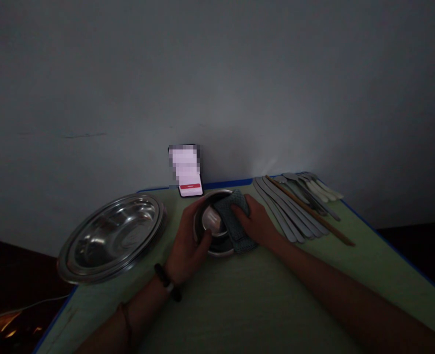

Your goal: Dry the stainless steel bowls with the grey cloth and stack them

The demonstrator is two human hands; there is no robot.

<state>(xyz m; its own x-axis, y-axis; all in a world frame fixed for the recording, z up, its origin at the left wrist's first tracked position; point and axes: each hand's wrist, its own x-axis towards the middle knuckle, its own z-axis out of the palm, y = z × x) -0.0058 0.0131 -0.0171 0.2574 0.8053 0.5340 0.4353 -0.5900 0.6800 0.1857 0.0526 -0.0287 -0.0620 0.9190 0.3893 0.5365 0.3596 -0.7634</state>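
Forearms [324, 290] were stretched over the table [217, 314]; at twelve o'clock, the bowl [212, 220] was gripped by the left hand [188, 241], seemingly for steadiness. Cloth [234, 228], clutched by the right hand [257, 220], was laid over the bowl's three o'clock edge. Outward, basins [112, 238] were stacked at nine, cutlery [301, 222] set at three, and a phone [189, 172] propped against the wall [217, 88] at eleven, perhaps for viewing.

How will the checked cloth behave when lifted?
Probably floppy: the cloth bends over the rim of the metal bowl. Likely light, since it looks thin. Unlikely to slip much: its textured weave should give the right hand some grip.
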